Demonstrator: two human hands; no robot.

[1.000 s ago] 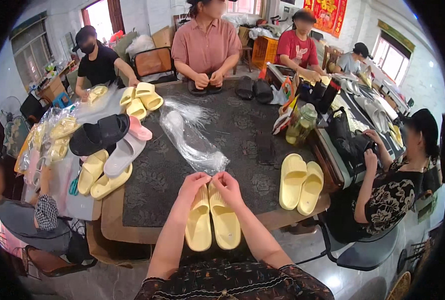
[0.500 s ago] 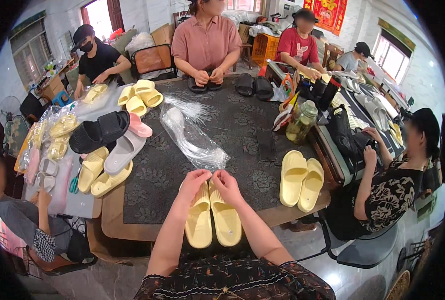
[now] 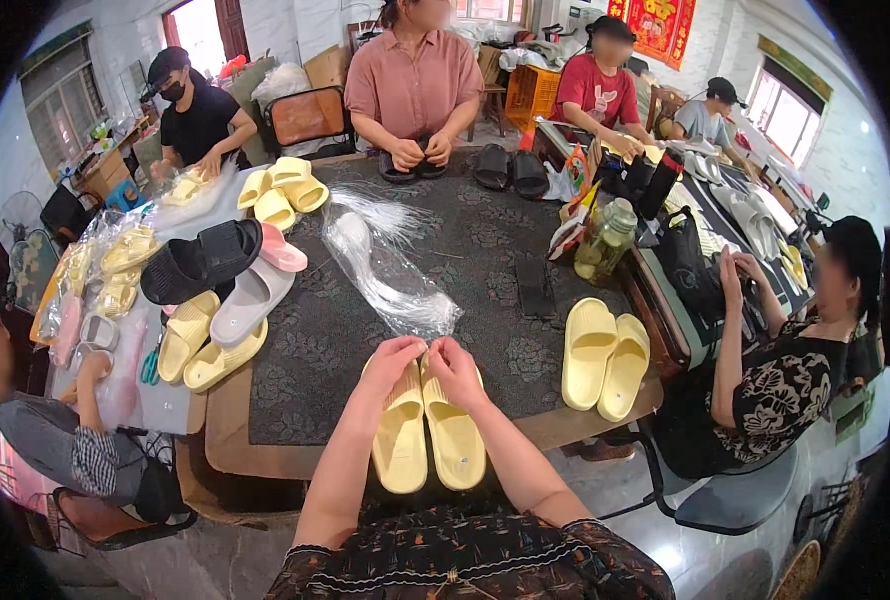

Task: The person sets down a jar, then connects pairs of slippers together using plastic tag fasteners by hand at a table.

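Two-handed grip [image 3: 391, 365] over yellow slippers' [image 3: 401, 450] toes.

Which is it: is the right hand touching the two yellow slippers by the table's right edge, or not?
Apart. The head view shows a wide strip of dark table cover between the right hand and those yellow slippers.
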